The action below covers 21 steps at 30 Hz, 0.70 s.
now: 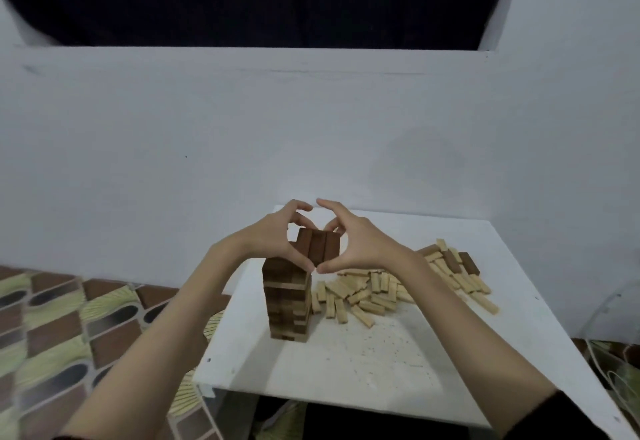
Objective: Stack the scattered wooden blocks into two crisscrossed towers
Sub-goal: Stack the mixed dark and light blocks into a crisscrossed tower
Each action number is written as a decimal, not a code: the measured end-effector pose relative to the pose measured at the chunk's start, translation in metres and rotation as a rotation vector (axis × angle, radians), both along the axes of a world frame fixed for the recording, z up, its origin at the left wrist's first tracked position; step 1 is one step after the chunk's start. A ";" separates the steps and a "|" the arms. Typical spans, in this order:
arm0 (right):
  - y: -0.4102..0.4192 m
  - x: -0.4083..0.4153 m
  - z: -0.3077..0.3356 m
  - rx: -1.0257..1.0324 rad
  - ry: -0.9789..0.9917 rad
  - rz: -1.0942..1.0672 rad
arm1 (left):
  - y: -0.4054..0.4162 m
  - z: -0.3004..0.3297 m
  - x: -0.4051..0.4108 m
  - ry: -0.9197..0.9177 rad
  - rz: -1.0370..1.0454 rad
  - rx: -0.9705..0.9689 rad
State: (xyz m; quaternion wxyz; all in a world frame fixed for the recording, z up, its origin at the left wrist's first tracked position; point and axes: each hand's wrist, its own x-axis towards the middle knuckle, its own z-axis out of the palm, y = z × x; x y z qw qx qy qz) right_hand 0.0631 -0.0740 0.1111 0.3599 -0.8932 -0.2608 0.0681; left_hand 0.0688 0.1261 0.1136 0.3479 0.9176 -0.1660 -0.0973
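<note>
A tall crisscrossed tower (287, 301) of dark and light wooden blocks stands on the left part of a small white table (363, 363). Just above its top, a set of three dark blocks (318, 246) lies side by side, held between both hands. My left hand (277, 237) grips the set's left side with thumb and fingers. My right hand (349, 242) grips its right side the same way. Whether the set touches the tower top I cannot tell. A heap of loose light blocks (377, 292) with a few dark ones (460, 261) lies to the right.
A white wall rises right behind the table. Patterned brown and green cloth (52, 329) covers the surface on the left and at the far right. The table's front half holds only specks of dust.
</note>
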 end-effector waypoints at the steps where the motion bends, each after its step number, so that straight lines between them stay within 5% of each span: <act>1: 0.005 0.000 -0.001 -0.003 0.005 0.001 | 0.005 -0.001 0.000 0.010 0.006 -0.006; 21: 0.053 0.000 -0.002 -0.069 0.035 0.005 | 0.052 -0.018 0.011 0.088 -0.001 -0.069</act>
